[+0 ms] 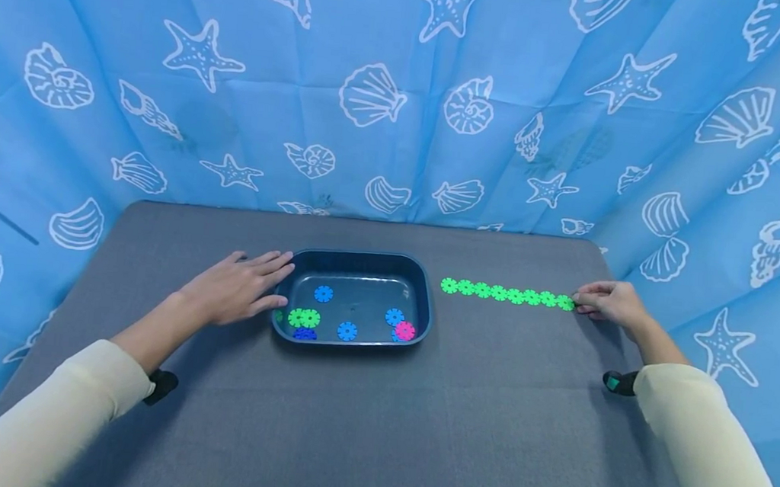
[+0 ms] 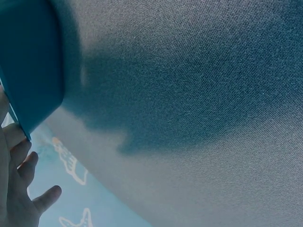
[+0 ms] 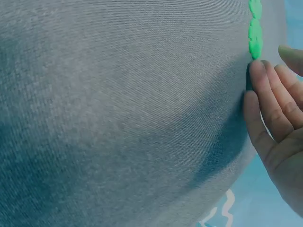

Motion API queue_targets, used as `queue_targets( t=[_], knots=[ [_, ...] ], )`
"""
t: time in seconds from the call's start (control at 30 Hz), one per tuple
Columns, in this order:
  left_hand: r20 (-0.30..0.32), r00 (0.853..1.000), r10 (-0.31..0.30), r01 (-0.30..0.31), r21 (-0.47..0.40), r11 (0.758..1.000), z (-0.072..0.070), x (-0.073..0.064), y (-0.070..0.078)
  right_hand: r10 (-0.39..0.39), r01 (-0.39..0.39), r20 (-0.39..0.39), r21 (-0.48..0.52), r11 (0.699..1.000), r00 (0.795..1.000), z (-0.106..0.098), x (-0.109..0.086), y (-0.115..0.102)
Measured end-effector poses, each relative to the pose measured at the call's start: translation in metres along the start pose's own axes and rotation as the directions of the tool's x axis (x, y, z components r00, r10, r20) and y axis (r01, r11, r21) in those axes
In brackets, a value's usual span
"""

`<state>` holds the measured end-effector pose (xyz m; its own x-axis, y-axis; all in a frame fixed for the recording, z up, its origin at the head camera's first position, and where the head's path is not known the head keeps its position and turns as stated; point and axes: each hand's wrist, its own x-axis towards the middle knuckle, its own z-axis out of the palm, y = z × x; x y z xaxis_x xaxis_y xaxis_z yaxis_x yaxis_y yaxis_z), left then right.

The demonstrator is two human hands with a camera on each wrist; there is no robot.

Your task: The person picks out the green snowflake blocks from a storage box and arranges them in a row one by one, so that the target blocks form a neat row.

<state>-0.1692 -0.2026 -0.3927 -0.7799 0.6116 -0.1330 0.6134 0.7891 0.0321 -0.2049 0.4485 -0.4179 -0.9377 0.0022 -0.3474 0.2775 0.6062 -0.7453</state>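
My left hand point(image 1: 238, 289) lies with fingers extended at the left end of a dark blue tray point(image 1: 354, 345), fingertips at its rim. In the left wrist view, its fingers point(image 2: 45, 198) show beside the tray's outer wall point(image 2: 33, 61). Far to the right, my right hand point(image 1: 612, 303) is at the end of a row of green notched discs point(image 1: 498, 292). The right wrist view has its thumb and index finger around a dark thin piece point(image 3: 248, 78), just past the last green disc point(image 3: 255, 38). What that piece is, I cannot tell.
Inside the tray are light blue discs point(image 1: 347, 331), green discs point(image 1: 311, 318), dark blue discs point(image 1: 304, 334) and a pink disc point(image 1: 405, 331). Grey cloth covers the table point(image 1: 376, 426). A blue curtain point(image 1: 396, 160) with white shells hangs behind it and along both sides.
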Motion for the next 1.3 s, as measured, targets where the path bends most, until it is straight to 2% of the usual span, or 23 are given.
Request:
queue_targets(
  t=[0.13,0.27,0.4,0.53,0.63,0.77,0.97,1.1,1.3],
  knots=[
    [-0.003,1.000,-0.001,0.001,0.001,1.000,0.001,0.001,-0.001,-0.029,0.027,-0.030,-0.042,0.999,0.999,-0.001,-0.001,-0.010],
    [-0.002,1.000,-0.004,0.004,0.003,1.000,0.002,0.001,-0.001,-0.066,0.063,-0.039,-0.076,0.995,0.997,0.004,-0.001,-0.032],
    [0.003,1.000,0.000,-0.001,0.007,1.000,0.002,0.002,-0.001,-0.133,0.133,0.002,-0.087,0.987,0.991,0.015,0.000,-0.063],
    [0.006,1.000,0.005,-0.005,0.007,1.000,0.001,0.002,-0.001,-0.228,0.234,0.070,-0.092,0.968,0.971,0.035,0.002,-0.096],
    [0.010,1.000,0.003,-0.003,0.006,1.000,0.001,0.002,0.000,-0.288,0.303,0.138,-0.100,0.948,0.947,0.055,0.003,-0.122],
    [0.015,1.000,0.006,-0.006,0.010,1.000,-0.001,0.003,0.001,-0.353,0.385,0.237,-0.107,0.917,0.905,0.084,0.003,-0.154],
    [0.010,1.000,0.018,-0.019,0.018,1.000,-0.003,0.002,0.000,-0.417,0.470,0.324,-0.107,0.876,0.850,0.123,0.005,-0.194],
    [0.006,1.000,0.014,-0.014,0.029,0.999,-0.004,0.000,0.000,-0.397,0.469,0.417,-0.082,0.879,0.817,0.151,0.011,-0.215],
    [-0.007,1.000,0.015,-0.014,0.039,0.999,-0.003,0.000,0.000,-0.325,0.478,0.582,-0.126,0.870,0.745,0.197,0.014,-0.238]
  ],
)
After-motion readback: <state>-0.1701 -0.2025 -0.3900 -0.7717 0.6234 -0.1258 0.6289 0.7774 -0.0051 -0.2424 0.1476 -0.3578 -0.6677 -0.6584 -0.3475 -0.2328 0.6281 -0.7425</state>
